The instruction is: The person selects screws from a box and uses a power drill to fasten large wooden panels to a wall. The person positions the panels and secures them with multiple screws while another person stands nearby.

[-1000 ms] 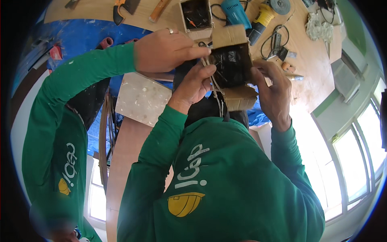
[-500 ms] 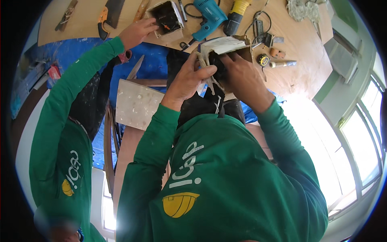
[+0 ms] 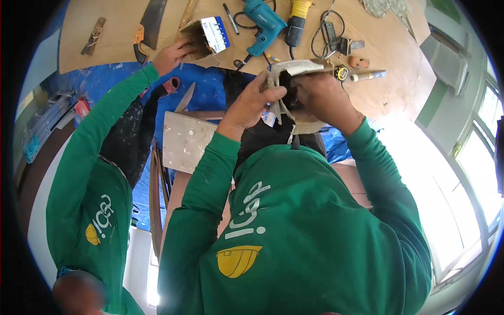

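An opened, worn cardboard box (image 3: 298,66) is in front of my chest at the table's near edge, its dark inside facing me. My left hand (image 3: 251,105) pinches a torn flap of it between thumb and fingers. My right hand (image 3: 329,101) reaches into the opening from the right, and its fingertips are hidden inside. What they touch there cannot be made out. To the left, a co-worker's hand (image 3: 173,55) is at a second, smaller open box (image 3: 215,35) with a white and blue side, tipped on the table.
On the wooden table (image 3: 118,39) lie a handsaw (image 3: 152,23), a marker (image 3: 230,18), a teal drill (image 3: 266,26), a yellow-black power tool (image 3: 297,23), a tape measure (image 3: 341,73) and an orange block (image 3: 358,62). A whitish board (image 3: 186,139) stands left of me, over blue sheeting (image 3: 113,79).
The co-worker's small box has been tilted, so its printed side now shows. My right hand is still at the cardboard box, its back turned more. The whole view has shifted slightly.
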{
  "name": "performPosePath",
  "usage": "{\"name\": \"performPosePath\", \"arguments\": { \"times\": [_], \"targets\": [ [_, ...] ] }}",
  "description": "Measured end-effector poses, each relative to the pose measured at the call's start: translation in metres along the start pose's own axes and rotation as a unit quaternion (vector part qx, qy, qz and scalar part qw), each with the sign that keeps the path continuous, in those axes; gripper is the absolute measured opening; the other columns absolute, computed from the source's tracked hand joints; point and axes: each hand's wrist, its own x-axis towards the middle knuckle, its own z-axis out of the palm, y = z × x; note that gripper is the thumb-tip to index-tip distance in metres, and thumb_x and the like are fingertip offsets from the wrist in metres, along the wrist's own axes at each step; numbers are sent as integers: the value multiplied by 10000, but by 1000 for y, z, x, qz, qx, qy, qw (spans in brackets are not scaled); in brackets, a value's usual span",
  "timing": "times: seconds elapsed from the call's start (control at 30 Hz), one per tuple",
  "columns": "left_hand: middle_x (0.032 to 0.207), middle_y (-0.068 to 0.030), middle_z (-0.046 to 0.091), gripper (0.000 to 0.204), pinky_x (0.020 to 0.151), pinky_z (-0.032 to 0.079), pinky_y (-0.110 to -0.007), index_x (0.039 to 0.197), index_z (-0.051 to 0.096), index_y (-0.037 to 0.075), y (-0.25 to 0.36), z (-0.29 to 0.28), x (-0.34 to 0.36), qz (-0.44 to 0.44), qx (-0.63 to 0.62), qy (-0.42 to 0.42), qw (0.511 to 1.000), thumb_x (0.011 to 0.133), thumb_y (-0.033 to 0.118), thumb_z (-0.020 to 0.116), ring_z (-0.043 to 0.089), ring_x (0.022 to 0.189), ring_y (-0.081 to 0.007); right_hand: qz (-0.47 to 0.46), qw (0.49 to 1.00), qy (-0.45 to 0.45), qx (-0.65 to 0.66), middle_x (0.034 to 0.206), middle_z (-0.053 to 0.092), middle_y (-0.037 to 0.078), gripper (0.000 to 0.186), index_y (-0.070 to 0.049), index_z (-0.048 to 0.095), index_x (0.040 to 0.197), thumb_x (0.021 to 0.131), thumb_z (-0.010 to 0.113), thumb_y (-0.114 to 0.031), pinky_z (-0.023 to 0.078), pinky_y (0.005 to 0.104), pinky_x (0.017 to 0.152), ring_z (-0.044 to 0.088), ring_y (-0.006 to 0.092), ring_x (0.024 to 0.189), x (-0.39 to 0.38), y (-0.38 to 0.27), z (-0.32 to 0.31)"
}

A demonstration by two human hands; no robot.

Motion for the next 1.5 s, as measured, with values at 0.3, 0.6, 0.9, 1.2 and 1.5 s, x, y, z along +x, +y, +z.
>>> {"name": "performPosePath", "arguments": {
  "times": [0.3, 0.6, 0.9, 1.2, 1.5],
  "targets": [
    [1227, -4, 622, 788, 827, 575, -298, 1599, 435, 83, 12, -1, -8, 53, -2, -5, 999, 939, 310, 800, 626, 1039, -99, 243, 812, -15, 530, 1123, 759, 224, 337, 130, 568, 1359, 1071, 590, -43, 660, 335, 867, 791, 262, 948, 5, -31, -47],
    [1299, -60, 629, 748, 884, 633, -399, 1550, 463, 40, 6, -16, -14, 74, 18, -10, 997, 951, 376, 758, 685, 1115, -161, 241, 739, -57, 627, 1210, 711, 325, 387, 186, 481, 1388, 1071, 554, -24, 668, 354, 908, 783, 375, 1053, 10, -37, -53],
    [1082, 21, 611, 673, 703, 600, -297, 1515, 508, 88, 15, -10, -29, 83, 6, 14, 996, 940, 300, 787, 640, 915, -84, 226, 660, -83, 711, 1358, 670, 273, 441, 146, 473, 1466, 1106, 549, -98, 643, 387, 991, 731, 374, 1202, 14, -31, -46],
    [1206, -24, 664, 706, 757, 616, -331, 1563, 476, 77, 5, -13, -35, 97, 2, 19, 995, 962, 299, 773, 673, 1016, -100, 267, 656, -111, 698, 1368, 678, 231, 389, 109, 530, 1435, 1120, 505, -118, 636, 399, 1002, 710, 360, 1251, 16, -48, -37],
    [1283, -36, 671, 695, 839, 622, -368, 1573, 469, 77, -12, -27, -41, 96, -11, 54, 994, 973, 250, 775, 697, 1112, -137, 250, 590, -73, 764, 1339, 692, 236, 296, 99, 559, 1323, 1077, 506, -57, 633, 387, 999, 730, 335, 1219, 23, -50, -19]
  ]
}}
